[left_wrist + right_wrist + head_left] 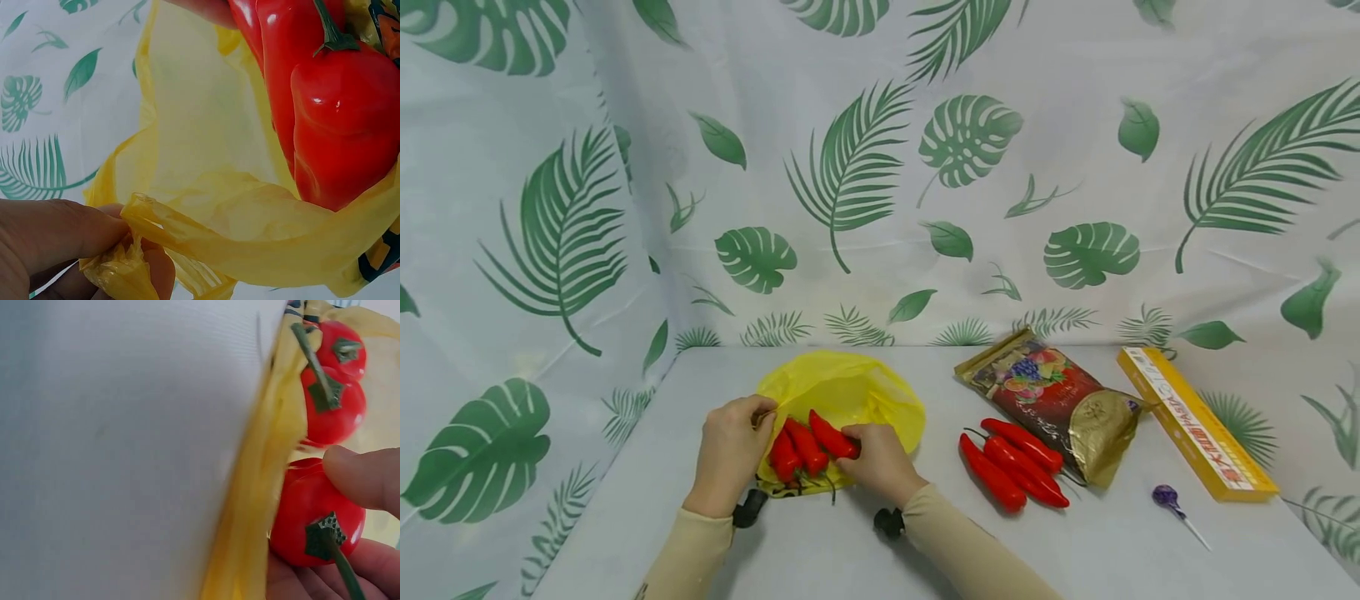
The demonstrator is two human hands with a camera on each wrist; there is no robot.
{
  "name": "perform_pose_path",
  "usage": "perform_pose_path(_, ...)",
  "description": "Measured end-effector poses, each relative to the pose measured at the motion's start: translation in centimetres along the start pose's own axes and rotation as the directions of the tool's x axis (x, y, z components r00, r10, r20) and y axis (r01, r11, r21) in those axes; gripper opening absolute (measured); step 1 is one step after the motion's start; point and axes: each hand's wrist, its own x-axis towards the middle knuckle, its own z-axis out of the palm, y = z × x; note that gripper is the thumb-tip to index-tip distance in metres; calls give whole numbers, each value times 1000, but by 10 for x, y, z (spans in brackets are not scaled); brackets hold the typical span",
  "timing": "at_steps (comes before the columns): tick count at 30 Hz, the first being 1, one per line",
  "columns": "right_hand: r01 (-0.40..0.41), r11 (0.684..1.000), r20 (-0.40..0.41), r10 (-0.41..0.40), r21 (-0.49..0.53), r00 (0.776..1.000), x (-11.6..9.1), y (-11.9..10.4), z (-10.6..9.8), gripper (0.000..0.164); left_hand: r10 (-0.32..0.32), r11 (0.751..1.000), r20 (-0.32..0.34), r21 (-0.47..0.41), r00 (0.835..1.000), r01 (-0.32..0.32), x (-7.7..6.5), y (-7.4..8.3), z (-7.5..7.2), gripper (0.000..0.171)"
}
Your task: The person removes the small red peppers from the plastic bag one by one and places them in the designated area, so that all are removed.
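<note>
A yellow plastic bag (883, 392) lies on the table with its mouth spread. My left hand (730, 446) pinches the bag's left rim; in the left wrist view, thumb and fingers (56, 234) grip a bunched bit of the yellow film (125, 275). Inside the mouth, two red chili peppers (805, 446) lie side by side, green stems toward me. My right hand (883, 458) holds a third red pepper (829, 435) beside them. Seen from the right wrist, the thumb is on top of that pepper (315, 512) and the fingers curl beneath it.
To the right lie several more red peppers (1015, 462), against a gold and dark red foil pouch (1045, 392). Further right are a long yellow pasta box (1198, 425) and a purple-wrapped lollipop (1167, 497). Leaf-patterned cloth (880, 304) hangs behind the table.
</note>
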Motion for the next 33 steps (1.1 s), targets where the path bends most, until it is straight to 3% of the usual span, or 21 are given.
perform_pose_path(9, 27, 999, -49, -29, -31, 998, -24, 4, -25, 45, 1, 1000, -4, -13, 1000, -1, -2, -1, 2, 13)
perform_pose_path(15, 1, 999, -68, -3, -39, 998, -44, 13, -39, 47, 6, 1000, 8, -15, 1000, -6, -4, 0, 3, 14)
perform_pose_path(24, -167, 985, -106, 163, -31, 981, -84, 35, -67, 51, -7, 1000, 19, -28, 1000, 8, -5, 2, 3, 12)
perform_pose_path(33, -215, 973, -202, 194, -84, 960, -114, 51, -85, 49, -11, 999, 34, -47, 999, 12, -3, 6, 7, 13)
